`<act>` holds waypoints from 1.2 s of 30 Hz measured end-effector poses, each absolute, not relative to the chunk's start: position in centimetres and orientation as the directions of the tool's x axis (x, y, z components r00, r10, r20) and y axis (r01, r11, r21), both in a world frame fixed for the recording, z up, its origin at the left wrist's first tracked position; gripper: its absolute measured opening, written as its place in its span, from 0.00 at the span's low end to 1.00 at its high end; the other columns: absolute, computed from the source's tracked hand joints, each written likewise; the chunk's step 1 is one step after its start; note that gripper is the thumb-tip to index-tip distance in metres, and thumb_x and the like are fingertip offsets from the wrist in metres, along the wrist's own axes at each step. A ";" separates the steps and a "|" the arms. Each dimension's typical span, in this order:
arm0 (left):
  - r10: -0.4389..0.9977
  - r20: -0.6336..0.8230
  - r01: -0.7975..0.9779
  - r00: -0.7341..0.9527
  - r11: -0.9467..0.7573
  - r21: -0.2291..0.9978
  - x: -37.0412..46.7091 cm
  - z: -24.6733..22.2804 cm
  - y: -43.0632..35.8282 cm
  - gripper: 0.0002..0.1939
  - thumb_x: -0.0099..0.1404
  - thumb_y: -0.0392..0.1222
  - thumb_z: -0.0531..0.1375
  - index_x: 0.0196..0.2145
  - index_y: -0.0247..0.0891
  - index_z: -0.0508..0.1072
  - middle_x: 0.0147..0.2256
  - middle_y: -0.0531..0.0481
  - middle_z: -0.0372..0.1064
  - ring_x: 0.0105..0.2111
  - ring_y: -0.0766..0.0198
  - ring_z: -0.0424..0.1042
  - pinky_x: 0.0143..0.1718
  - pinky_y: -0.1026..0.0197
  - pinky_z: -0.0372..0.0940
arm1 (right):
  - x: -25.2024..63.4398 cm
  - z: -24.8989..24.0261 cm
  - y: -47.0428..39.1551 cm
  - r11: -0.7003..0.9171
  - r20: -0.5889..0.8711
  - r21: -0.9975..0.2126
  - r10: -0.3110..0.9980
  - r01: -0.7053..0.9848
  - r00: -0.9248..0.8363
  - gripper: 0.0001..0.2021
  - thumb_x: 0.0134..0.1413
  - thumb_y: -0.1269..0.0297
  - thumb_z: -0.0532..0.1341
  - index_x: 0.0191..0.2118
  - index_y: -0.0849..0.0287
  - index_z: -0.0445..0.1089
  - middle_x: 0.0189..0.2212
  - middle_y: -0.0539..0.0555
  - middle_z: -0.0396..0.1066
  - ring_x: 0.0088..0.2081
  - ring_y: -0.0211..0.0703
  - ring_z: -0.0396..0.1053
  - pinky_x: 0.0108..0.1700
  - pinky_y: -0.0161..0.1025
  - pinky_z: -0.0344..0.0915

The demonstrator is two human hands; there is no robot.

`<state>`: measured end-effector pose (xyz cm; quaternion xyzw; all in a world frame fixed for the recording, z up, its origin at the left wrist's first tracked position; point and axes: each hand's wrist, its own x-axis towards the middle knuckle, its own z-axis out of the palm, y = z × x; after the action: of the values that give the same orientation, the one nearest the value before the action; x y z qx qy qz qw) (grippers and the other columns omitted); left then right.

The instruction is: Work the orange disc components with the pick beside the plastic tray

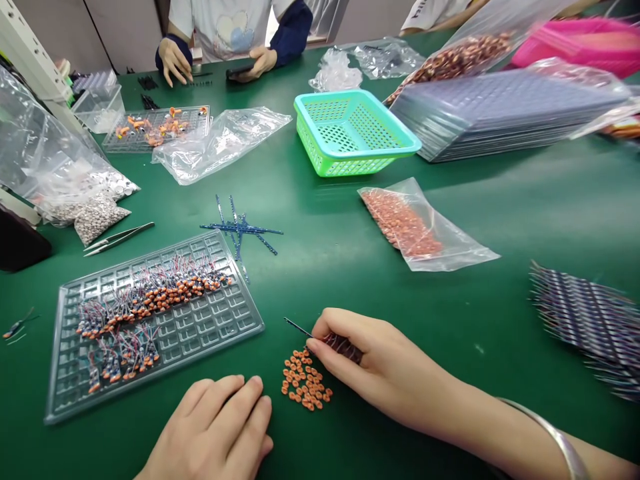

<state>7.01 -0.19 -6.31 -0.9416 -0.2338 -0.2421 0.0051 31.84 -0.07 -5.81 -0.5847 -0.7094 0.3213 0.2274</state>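
My right hand (370, 360) pinches a narrow dark strip (299, 327) between thumb and fingertips. Its thin end sticks out to the left, and a dark reddish part shows inside the curled fingers. Just under those fingertips lies a loose pile of small orange ring-like parts (306, 381). My left hand (215, 427) rests palm down on the green table, left of the pile, fingers loosely bent and nothing seen in them. Beyond it is a clear plastic tray (235, 327) with many small orange-tipped parts with thin wires (165, 293) lying in rows.
Thin blue strips (243, 229) lie crossed behind the tray, near tweezers (120, 239). A bag of orange parts (407, 227), a green basket (355, 137) and stacked clear trays (505, 113) stand farther back. Wired strips (590, 327) lie right. Across the table, a person (235, 33) holds a phone.
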 end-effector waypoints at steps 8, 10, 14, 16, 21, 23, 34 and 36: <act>0.438 0.459 0.444 0.773 -0.890 0.100 7.1 -6.4 -0.3 0.11 0.68 0.34 0.54 0.40 0.34 0.76 0.40 0.48 0.78 0.38 0.59 0.76 0.37 0.57 0.67 | 32.0 -5.8 -0.3 0.154 -0.021 -0.761 0.965 0.630 -0.261 0.11 0.62 0.67 0.53 0.27 0.54 0.59 0.21 0.47 0.63 0.22 0.37 0.60 0.23 0.33 0.59; 0.438 0.459 0.445 0.773 -0.890 0.101 7.1 -6.4 -0.4 0.11 0.68 0.34 0.53 0.40 0.34 0.76 0.41 0.48 0.78 0.39 0.59 0.76 0.37 0.57 0.67 | 32.2 -5.9 -0.2 0.180 -0.009 -0.766 0.957 0.618 -0.290 0.11 0.62 0.68 0.52 0.27 0.54 0.59 0.22 0.47 0.63 0.22 0.37 0.60 0.23 0.33 0.59; 0.438 0.450 0.443 0.778 -0.891 0.101 6.9 -6.3 -0.4 0.11 0.68 0.35 0.54 0.41 0.33 0.76 0.42 0.46 0.78 0.40 0.58 0.75 0.38 0.57 0.66 | 32.6 -5.9 0.2 0.228 0.003 -0.762 0.937 0.606 -0.349 0.10 0.62 0.69 0.52 0.28 0.54 0.59 0.23 0.47 0.63 0.22 0.36 0.60 0.24 0.33 0.59; 0.437 0.439 0.441 0.785 -0.892 0.100 6.8 -6.3 -0.4 0.11 0.68 0.35 0.54 0.41 0.33 0.76 0.42 0.46 0.78 0.41 0.58 0.75 0.38 0.57 0.66 | 32.8 -6.0 0.5 0.269 0.029 -0.755 0.924 0.598 -0.380 0.09 0.62 0.69 0.53 0.29 0.54 0.59 0.23 0.47 0.62 0.22 0.36 0.59 0.24 0.33 0.58; 0.443 0.413 0.434 0.795 -0.893 0.122 6.9 -6.0 -0.4 0.11 0.68 0.35 0.55 0.42 0.32 0.76 0.43 0.45 0.77 0.42 0.56 0.74 0.39 0.56 0.65 | 33.2 -6.2 0.9 0.350 0.093 -0.761 0.892 0.547 -0.442 0.09 0.61 0.71 0.54 0.29 0.55 0.58 0.23 0.47 0.62 0.22 0.35 0.58 0.23 0.32 0.57; 0.441 0.405 0.427 0.801 -0.895 0.130 6.9 -5.8 -0.4 0.11 0.68 0.34 0.55 0.42 0.31 0.76 0.43 0.45 0.77 0.43 0.56 0.73 0.40 0.56 0.65 | 33.3 -6.2 1.0 0.355 0.092 -0.766 0.885 0.536 -0.456 0.09 0.61 0.71 0.54 0.29 0.55 0.58 0.23 0.47 0.62 0.22 0.35 0.58 0.23 0.32 0.56; 0.459 0.319 0.443 0.829 -0.888 0.128 6.9 -5.1 -0.6 0.12 0.69 0.36 0.55 0.46 0.33 0.76 0.47 0.47 0.76 0.46 0.56 0.72 0.44 0.55 0.65 | 33.5 -6.1 1.1 0.368 0.082 -0.771 0.867 0.520 -0.492 0.08 0.62 0.71 0.54 0.30 0.56 0.60 0.24 0.48 0.62 0.23 0.35 0.58 0.25 0.32 0.57; 0.460 0.323 0.442 0.827 -0.887 0.131 6.9 -5.1 -0.6 0.12 0.69 0.36 0.55 0.46 0.33 0.76 0.47 0.46 0.76 0.46 0.56 0.72 0.44 0.55 0.65 | 33.6 -6.1 1.2 0.369 0.080 -0.769 0.865 0.521 -0.495 0.08 0.62 0.70 0.54 0.30 0.56 0.60 0.24 0.48 0.62 0.23 0.36 0.58 0.25 0.32 0.57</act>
<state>6.95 -0.59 -5.07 -0.9554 -0.2361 -0.1753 -0.0255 33.57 1.15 -6.06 -0.4386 -0.7903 0.3507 0.2453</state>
